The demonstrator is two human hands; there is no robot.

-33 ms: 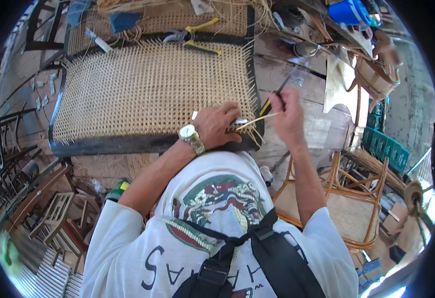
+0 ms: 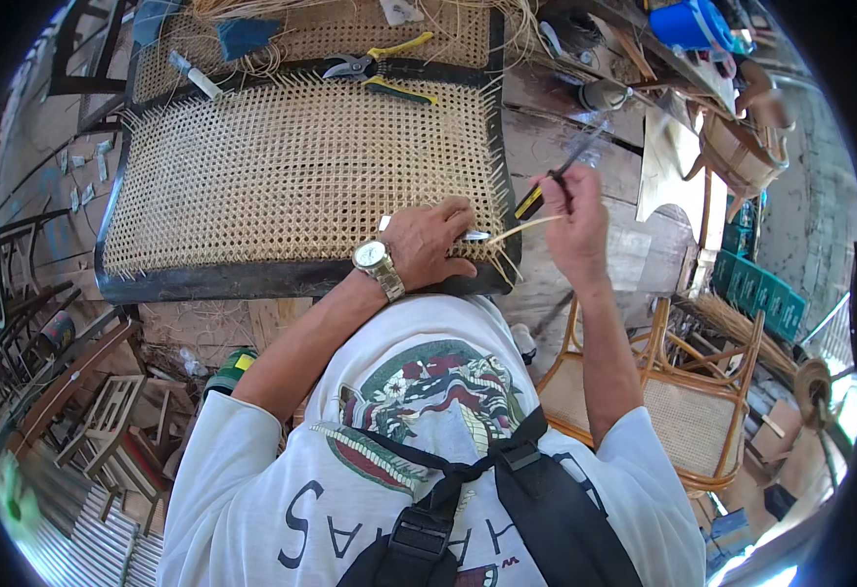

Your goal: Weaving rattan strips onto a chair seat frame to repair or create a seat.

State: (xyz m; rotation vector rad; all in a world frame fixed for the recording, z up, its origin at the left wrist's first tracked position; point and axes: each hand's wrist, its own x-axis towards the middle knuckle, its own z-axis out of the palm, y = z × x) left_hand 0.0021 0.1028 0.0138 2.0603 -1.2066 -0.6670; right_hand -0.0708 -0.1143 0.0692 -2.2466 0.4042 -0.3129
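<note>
A woven cane panel [image 2: 282, 176] in a dark frame lies in front of me. My left hand [image 2: 427, 240] rests on its near right part, fingers curled over a slim whitish tool [image 2: 475, 235] that pokes out at both sides of the hand; its kind is hidden. Beyond the panel's right edge, my right hand [image 2: 577, 220] is closed around a screwdriver-like tool with a yellow-and-black handle [image 2: 528, 203], its thin shaft pointing up and away. The same hand pinches a pale cane strand [image 2: 526, 226], stretched from the panel's near right corner. Loose strand ends [image 2: 507, 262] stick out there.
Pruning shears [image 2: 380, 68] with yellow handles lie open on the panel's far edge, near a whitish tube [image 2: 197, 78]. A rattan chair [image 2: 688, 421] stands at the right, wooden chair frames [image 2: 115, 421] at the left. A blue bucket [image 2: 691, 24] is far right, near another person's arm.
My right hand has moved slightly right with the tool and the strand, and the tool's handle has tilted. My left hand stays nearly in place.
</note>
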